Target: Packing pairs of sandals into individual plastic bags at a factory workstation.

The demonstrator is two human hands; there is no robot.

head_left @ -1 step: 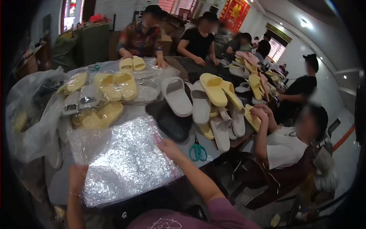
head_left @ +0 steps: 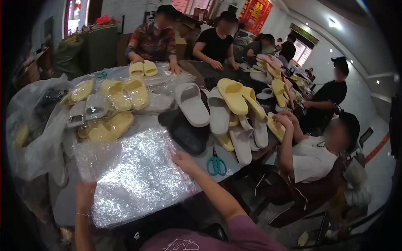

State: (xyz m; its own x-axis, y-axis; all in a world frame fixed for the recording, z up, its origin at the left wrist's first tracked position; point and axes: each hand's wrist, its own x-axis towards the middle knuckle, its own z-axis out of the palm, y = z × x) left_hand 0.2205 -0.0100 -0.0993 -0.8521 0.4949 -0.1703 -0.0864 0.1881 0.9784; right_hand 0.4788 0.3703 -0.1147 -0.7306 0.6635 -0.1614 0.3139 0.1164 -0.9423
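Shiny, clear, rectangular plastic film (head_left: 136, 178) lies on the grey surface (head_left: 64, 203), probably light, limp and slippery, best held by opposite edges; the right hand (head_left: 184, 163) pinches its right edge; the left hand (head_left: 85, 195) curls leftward of it, grip unclear.

Your left hand (head_left: 86, 194) and right hand (head_left: 185, 162) hold opposite edges of clear plastic bags (head_left: 136, 178), near teal-handled scissors (head_left: 215, 159).
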